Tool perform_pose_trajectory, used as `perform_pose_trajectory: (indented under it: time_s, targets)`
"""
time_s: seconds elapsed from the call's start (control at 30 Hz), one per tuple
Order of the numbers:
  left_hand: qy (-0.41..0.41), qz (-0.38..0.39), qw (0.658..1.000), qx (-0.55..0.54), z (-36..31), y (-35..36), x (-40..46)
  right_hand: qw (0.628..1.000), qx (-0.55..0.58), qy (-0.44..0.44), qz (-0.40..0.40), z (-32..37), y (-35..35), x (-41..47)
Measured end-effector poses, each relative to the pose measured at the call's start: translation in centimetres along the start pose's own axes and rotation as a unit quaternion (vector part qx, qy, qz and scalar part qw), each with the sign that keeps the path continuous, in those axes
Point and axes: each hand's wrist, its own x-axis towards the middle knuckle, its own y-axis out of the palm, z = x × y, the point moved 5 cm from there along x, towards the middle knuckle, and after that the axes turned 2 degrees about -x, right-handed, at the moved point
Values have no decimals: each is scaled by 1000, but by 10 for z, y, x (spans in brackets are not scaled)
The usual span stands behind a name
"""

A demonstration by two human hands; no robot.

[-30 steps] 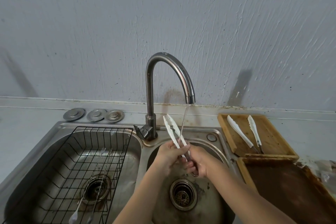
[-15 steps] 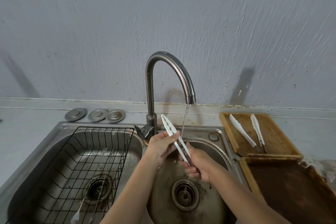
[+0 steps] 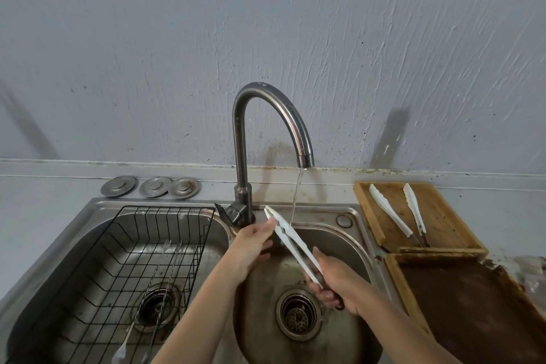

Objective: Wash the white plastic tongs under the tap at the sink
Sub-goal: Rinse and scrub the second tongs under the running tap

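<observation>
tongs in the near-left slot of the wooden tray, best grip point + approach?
Judging by pose, take the left tongs at the white arms' midsection, from above. They lie flat and diagonal in the wooden tray, white tips toward the wall, dark handle end near the tray's front rim. The second tongs lie to their right, converging at the handles, so the middle probably leaves more finger room.
</observation>
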Motion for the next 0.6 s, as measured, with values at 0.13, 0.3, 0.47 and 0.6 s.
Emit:
perform_pose_trajectory:
  time_s: [0.13, 0.3, 0.47, 0.6]
  targets:
    - [24, -155, 982, 106, 0, -34, -5, 1000, -3, 17, -12, -14, -10, -4]
    - [151, -275, 913, 260, -28, -66, 13, 1000, -14, 11, -11, -17, -17, -11]
    - [150, -282, 905, 282, -40, -60, 19, 1000, -19, 8, -20, -13, -21, -19]
    - [130, -298, 880, 347, -49, -54, 21, 999, -39, 0, -36, -9, -29, -19]
